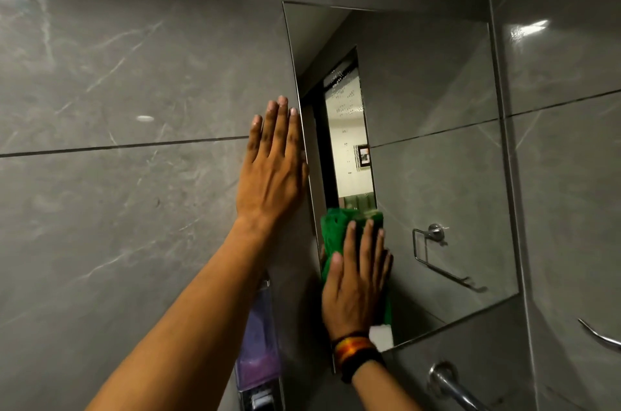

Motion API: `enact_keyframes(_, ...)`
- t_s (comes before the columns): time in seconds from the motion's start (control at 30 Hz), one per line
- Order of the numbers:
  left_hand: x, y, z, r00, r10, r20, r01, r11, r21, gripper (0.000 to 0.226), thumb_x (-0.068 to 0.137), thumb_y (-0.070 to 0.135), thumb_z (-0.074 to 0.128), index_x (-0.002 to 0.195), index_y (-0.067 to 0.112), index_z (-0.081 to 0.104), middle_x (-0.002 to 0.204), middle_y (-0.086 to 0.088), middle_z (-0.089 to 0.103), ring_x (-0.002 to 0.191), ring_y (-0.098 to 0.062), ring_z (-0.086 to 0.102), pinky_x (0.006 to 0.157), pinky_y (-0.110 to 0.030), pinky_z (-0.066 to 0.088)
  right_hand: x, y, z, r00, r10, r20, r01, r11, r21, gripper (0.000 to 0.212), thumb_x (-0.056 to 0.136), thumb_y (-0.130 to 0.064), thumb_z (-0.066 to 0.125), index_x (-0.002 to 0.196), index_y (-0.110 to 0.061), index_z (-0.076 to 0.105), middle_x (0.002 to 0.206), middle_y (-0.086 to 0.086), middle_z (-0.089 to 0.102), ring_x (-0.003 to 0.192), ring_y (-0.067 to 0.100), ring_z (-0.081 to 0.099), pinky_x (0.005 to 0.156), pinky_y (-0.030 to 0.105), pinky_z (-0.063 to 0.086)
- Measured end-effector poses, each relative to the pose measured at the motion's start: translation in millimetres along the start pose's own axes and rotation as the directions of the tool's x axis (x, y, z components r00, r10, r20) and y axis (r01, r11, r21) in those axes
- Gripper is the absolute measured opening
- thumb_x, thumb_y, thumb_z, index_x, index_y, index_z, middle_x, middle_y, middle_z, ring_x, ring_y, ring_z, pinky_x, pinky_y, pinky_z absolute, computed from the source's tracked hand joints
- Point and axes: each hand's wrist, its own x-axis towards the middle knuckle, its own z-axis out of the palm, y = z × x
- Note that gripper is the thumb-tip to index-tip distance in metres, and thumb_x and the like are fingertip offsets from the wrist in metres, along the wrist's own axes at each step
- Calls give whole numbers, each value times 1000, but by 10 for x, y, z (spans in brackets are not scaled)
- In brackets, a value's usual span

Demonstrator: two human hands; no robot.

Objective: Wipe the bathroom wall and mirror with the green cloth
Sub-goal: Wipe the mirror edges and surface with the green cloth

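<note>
Green cloth (332, 232) sits low in the centre of the frame, pressed flat against the mirror (437, 141) near its lower left corner. Right hand (356, 283) lies over the cloth, palm down, fingers extended and slightly spread — pressing rather than gripping, cloth bunched above and beside the fingertips. Banded wristband (356, 352) on that wrist. Left hand (272, 168) is flat on the grey tiled wall (117, 74), centre of frame, fingers straight and close together, holding nothing; its fingertips reach just beside the mirror's left edge. Purple soap dispenser (260, 343) at lower centre, partly hidden behind the left forearm. Chrome tap (447, 383) at lower right — below the mirror.
</note>
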Motion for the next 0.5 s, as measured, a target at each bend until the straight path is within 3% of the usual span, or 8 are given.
enact_keyframes(0.1, -5, 15, -25, 1000, -30, 5, 31, 999, -23, 68, 108, 35, 23, 164, 1, 4, 173, -20, -1, 161, -32, -3, 131, -46, -1, 624, -319, -44, 998, -54, -42, 53, 998, -13, 54, 106, -42, 17, 159, -34, 12, 170, -3, 10, 157, 21, 5, 125, 55, 15)
enact_keyframes(0.2, -4, 31, -54, 999, -39, 29, 40, 999, -30, 72, 107, 44, 10, 164, 1, 3, 173, -21, -2, 161, -33, -4, 132, -49, 2, 1248, -641, -88, 993, -101, -69, 100, 995, -15, 54, 106, -41, 19, 159, -34, 15, 169, -2, 14, 157, 21, 8, 124, 56, 17)
enact_keyframes(0.33, 7, 9, -23, 999, -34, 29, 34, 999, -6, 68, 109, 30, 31, 164, 1, 3, 173, -20, -2, 161, -33, -5, 132, -48, 2, 2011, -1045, -140, 982, -167, -94, 166, 986, -11, 55, 104, -41, 23, 158, -33, 19, 168, -1, 17, 157, 24, 11, 123, 55, 18)
enact_keyframes(0.5, 27, -7, -19, 1000, -25, 13, 25, 1000, 18, 70, 104, 18, 40, 163, -1, 8, 172, -21, 3, 160, -34, 0, 131, -46, 1, 2814, -1459, -196, 971, -220, -96, 221, 975, -5, 54, 105, -40, 25, 158, -33, 19, 168, -1, 18, 156, 25, 13, 124, 54, 16)
